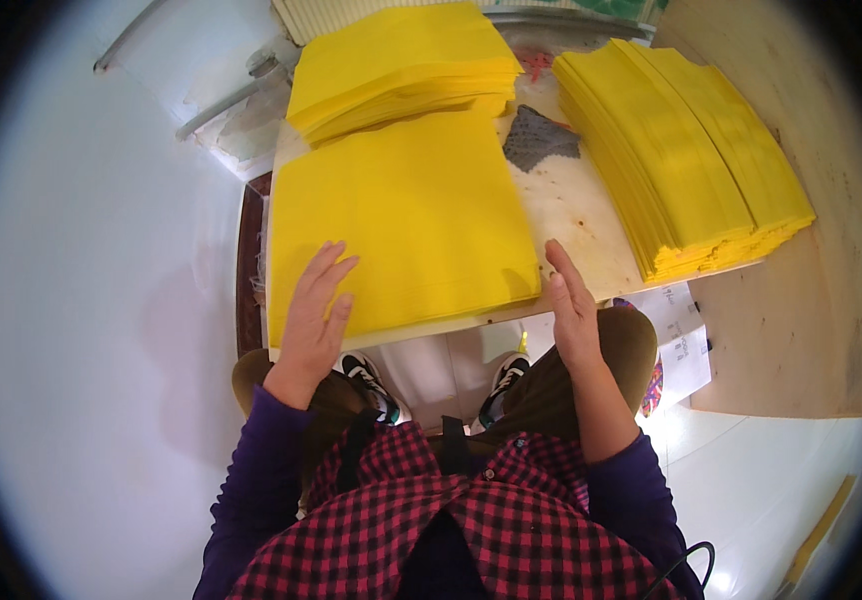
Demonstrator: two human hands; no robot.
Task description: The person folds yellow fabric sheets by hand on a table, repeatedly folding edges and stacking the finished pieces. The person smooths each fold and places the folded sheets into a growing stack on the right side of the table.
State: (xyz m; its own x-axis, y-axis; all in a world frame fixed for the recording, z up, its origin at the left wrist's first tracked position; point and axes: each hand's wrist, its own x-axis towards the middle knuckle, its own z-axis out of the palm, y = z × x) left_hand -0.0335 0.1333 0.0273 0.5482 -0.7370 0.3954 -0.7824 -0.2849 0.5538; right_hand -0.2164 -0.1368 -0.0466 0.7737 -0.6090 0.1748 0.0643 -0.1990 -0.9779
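Note:
A flat stack of yellow fabric-like sheets (406, 215) lies at the table's near left, squarely in front of me. My left hand (316, 315) is over its near left part, fingers apart, with nothing held; whether it touches the top sheet I cannot tell. Beside the stack's right edge, my right hand (573, 305) is upright with fingers stretched out and its palm turned toward the sheets. It holds nothing either. Behind this stack rises a thicker yellow pile (401, 60), its edges uneven.
To the right on the pale tabletop (576, 205) stand long folded yellow bundles (681, 160) side by side. A crumpled dark grey cloth (539, 138) lies between the piles. A wooden panel (791, 330) borders the right side, a white wall (101, 300) the left. My knees are at the table's front edge.

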